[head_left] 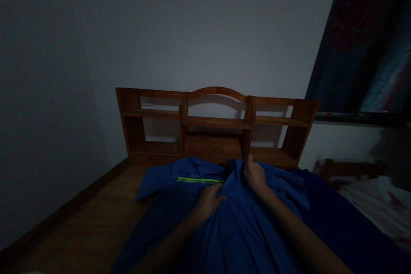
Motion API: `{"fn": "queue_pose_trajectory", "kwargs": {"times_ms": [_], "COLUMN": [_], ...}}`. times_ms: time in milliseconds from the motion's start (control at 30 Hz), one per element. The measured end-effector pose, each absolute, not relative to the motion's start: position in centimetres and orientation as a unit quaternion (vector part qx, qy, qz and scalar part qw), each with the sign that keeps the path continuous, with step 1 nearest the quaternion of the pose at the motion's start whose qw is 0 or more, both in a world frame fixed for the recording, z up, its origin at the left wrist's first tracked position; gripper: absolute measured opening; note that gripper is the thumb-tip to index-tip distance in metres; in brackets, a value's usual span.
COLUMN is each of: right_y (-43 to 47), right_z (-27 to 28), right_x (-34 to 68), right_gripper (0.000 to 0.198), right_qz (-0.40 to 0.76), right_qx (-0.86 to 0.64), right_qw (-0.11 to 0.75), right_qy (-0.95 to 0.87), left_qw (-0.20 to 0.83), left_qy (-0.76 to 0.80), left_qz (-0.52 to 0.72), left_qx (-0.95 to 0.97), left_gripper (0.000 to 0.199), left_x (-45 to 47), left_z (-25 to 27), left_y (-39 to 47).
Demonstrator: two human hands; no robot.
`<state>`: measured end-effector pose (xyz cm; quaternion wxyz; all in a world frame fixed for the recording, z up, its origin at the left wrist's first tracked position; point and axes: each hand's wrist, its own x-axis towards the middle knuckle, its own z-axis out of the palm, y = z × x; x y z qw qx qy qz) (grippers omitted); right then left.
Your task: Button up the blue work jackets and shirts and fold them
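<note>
A blue short-sleeved shirt (180,205) lies spread out in front of me, its collar end toward the wooden shelf unit. A bright lime stripe and some small pale lettering cross its chest on the left side. My left hand (208,200) is closed on the cloth near the front opening, just below the end of the stripe. Farther up, my right hand (255,174) pinches the shirt's edge beside the collar. Folds run down the cloth between and below my hands. The dim light hides the exact grip of the fingertips.
Behind the shirt stands a wooden headboard with shelves (216,123), against a pale wall (212,30). Bare wooden boards (105,205) show at left, dark blue cloth (340,222) at right. Farther right are white bedding (375,197) and a dark window (362,43).
</note>
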<state>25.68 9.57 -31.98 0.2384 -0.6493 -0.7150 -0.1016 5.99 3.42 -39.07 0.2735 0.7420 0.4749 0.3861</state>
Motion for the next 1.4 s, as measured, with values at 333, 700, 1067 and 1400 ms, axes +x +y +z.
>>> {"fn": "queue_pose_trajectory", "kwargs": {"times_ms": [333,700,1067,1400], "right_y": [6.2,5.7,7.9,8.4], "right_z": [-34.3,-36.2,-37.7,-38.3], "right_x": [21.7,22.7,23.9,23.6], "right_gripper": [0.038,0.048,0.013,0.018], "right_qz": [-0.04,0.092,0.224,0.343], "right_qx": [-0.405,-0.323,-0.326,-0.311], "right_qw": [0.32,0.244,0.282,0.335], "right_qy": [-0.855,-0.91,-0.874,-0.821], "left_qw": [0.315,0.404,0.482,0.536], "left_qy": [0.47,0.435,0.393,0.386], "left_qz": [0.503,0.424,0.372,0.326], "left_qx": [0.653,0.684,0.688,0.676], "left_gripper": [0.02,0.025,0.037,0.038], "left_x": [3.3,3.4,2.6,1.9], "left_z": [-41.3,-39.8,-40.2,-39.9], "left_y": [8.2,6.9,7.7,7.7]}}
